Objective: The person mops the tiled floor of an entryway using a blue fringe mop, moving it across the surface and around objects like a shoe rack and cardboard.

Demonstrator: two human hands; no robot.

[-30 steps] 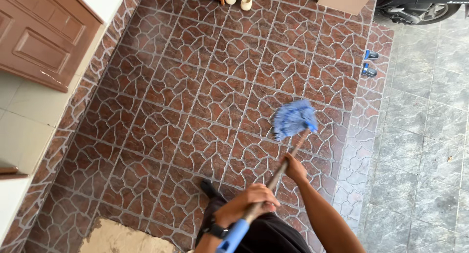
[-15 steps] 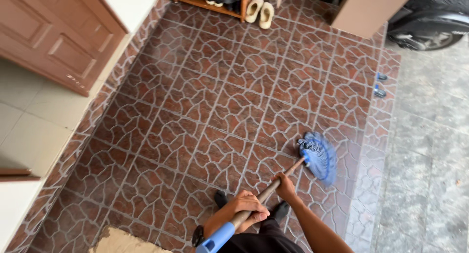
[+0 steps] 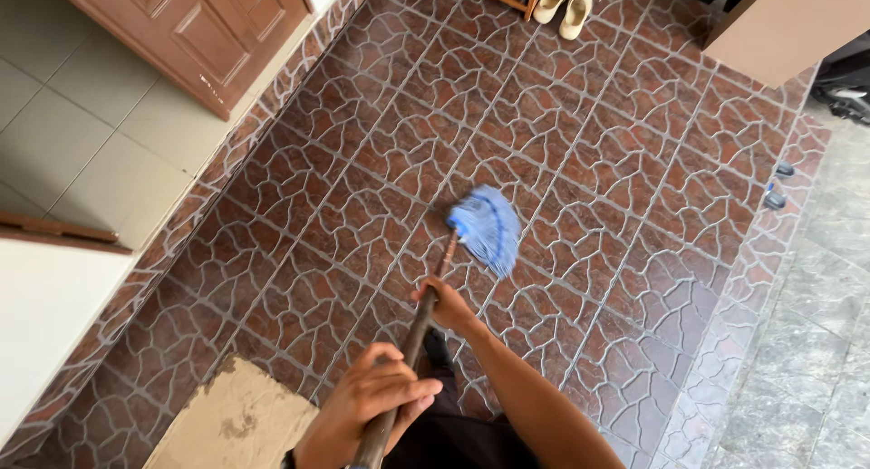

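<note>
A: Reddish cracked-stone floor tiles (image 3: 580,161), blue mop head (image 3: 486,226) resting mid-floor.

B: Yep, left hand (image 3: 367,406) and right hand (image 3: 442,303) both wrap tight round the mop handle (image 3: 419,328).

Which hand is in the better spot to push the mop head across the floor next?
The right hand, I think. It grips the mop handle lower down, nearer the blue mop head, so it can steer it. The left hand holds the handle's upper part, close to the body.
</note>
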